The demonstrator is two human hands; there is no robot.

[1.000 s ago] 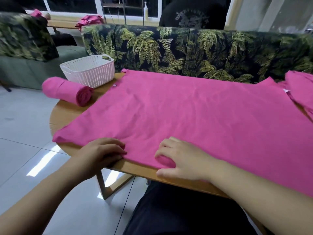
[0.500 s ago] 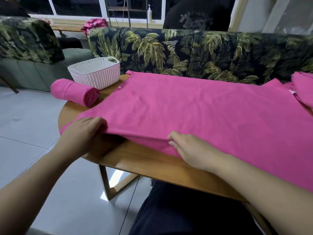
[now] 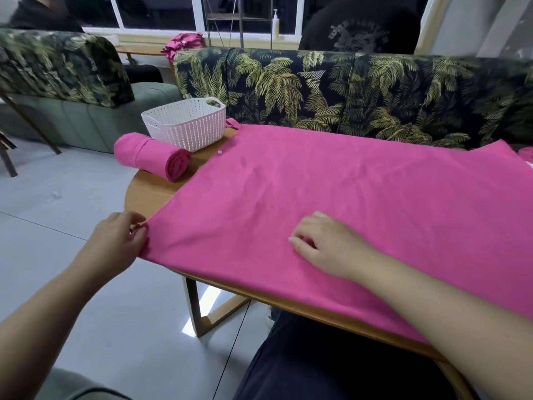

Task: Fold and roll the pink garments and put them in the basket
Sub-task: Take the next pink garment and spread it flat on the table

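A large pink garment (image 3: 340,203) lies spread flat over the wooden table (image 3: 147,192). My left hand (image 3: 115,241) pinches its near left corner at the table's edge. My right hand (image 3: 326,241) rests on the cloth near the front edge, fingers loosely curled and pressing down. A rolled pink garment (image 3: 153,158) lies on the table's far left, beside a white perforated basket (image 3: 187,125) that looks empty.
A palm-print sofa (image 3: 346,93) runs behind the table, with a person in a dark shirt (image 3: 357,27) beyond it. More pink cloth (image 3: 183,43) sits on a far side table. Another pink piece (image 3: 526,155) shows at the right edge. Grey tiled floor lies to the left.
The near edge of the garment was lifted and folded inward, then laid flat. My left hand moved out to the left corner; my right hand now lies on top of the cloth.
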